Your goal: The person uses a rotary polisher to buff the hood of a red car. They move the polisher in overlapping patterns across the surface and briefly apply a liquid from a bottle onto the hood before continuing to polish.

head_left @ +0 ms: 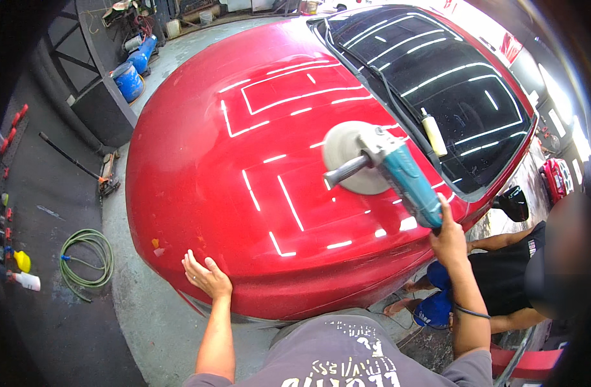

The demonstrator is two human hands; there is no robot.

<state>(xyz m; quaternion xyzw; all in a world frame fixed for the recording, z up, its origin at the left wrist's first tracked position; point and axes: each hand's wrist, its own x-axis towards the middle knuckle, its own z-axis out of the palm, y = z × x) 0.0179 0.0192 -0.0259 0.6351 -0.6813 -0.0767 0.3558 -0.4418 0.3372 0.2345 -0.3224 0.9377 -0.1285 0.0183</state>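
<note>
A glossy red car hood (198,155) fills the middle of the view, mirroring ceiling lights as white lines. My right hand (449,242) is wrapped round the rear of a teal polisher (408,180). Its round pale pad (340,145) looks blurred and is over the hood near the windshield side. The black side handle (347,171) points left, with no hand on it. My left hand (207,275) rests on the hood's near-left edge, fingers stretched out. Small orange marks (156,244) show on the paint just left of it.
A cream bottle (433,134) lies at the windshield's base beside the wiper. Another person (505,274) crouches at right, near the side mirror (513,203). A coiled green hose (87,258), a floor jack (107,174) and a blue bucket (126,82) are at left.
</note>
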